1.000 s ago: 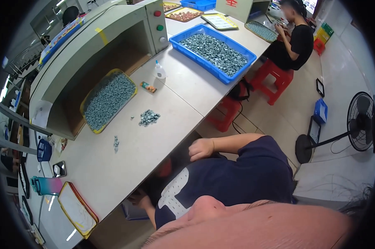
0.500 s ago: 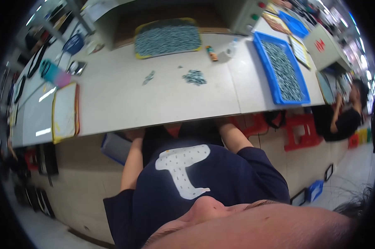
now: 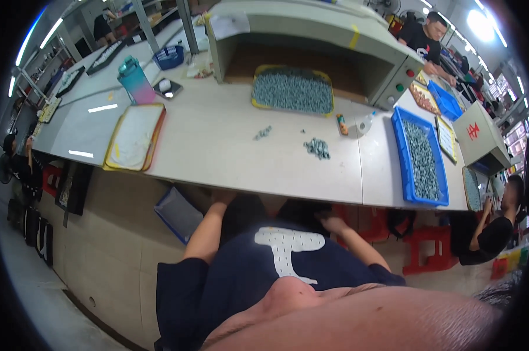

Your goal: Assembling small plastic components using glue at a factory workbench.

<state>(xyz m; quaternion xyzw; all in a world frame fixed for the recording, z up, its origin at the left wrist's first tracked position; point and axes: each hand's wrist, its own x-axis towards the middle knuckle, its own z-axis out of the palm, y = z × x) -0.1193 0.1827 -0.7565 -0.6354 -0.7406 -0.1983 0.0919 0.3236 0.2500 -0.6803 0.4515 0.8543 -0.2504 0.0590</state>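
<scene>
My left hand (image 3: 222, 197) is low at the table's front edge, beside my dark-clothed leg, its fingers hidden under the tabletop. My right hand (image 3: 333, 223) hangs by my other leg near a red stool (image 3: 370, 231); its fingers are too unclear to read. Neither hand touches anything on the white table (image 3: 217, 158). On it lie a loose pile of small grey-green pieces (image 3: 318, 148) and a smaller cluster (image 3: 263, 133). Behind them, a yellow-edged tray (image 3: 262, 107) full of such pieces sits at the mouth of an open-fronted grey cabinet (image 3: 305, 29).
A blue tray (image 3: 426, 200) of similar pieces stands on the right. Near it are an orange-green tube (image 3: 342, 124) and a clear bottle (image 3: 365, 124). Stacked yellow-edged trays (image 3: 130, 140), a teal-pink bottle (image 3: 137, 82) and a phone (image 3: 169, 89) lie left. Co-workers (image 3: 422, 41) are nearby.
The view has tilted up and swung left, so the table sits lower and farther right, and more of the room shows. My right hand has come into sight beside my leg.
</scene>
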